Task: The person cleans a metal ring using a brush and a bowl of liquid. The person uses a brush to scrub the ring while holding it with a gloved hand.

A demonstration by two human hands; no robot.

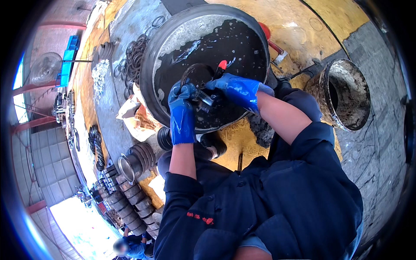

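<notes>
Two gloved hands work over a wide basin of dark liquid

The left hand (182,97), in a blue glove, grasps the left side of a dark round part (199,71), with its fingers curled about the edge. The right hand (234,86), gloved the same way, closes around a tool with a red-and-black handle (222,65), whose red end points away from the person. A shiny metal piece (205,99) shows between the two hands, on the near side of the round part; which hand bears it, if either, I cannot tell.

The round part is above the near half of the basin (148,71), between the hands. Dark liquid (247,43) covers most of the basin's floor, with a paler grey patch (190,28) along the far left.

Left of the basin lies a heap of dark rings (135,56), and nearer, a crumpled pale bag (138,117). Further near and left, a row of ribbed round parts (145,156) lies beside stacked metal cylinders (132,197). To the right stands a dirty bucket (318,89), well apart from the hands. A red tool (274,47) lies just beyond the basin's far right rim. Another person (138,250) is at the near left.
</notes>
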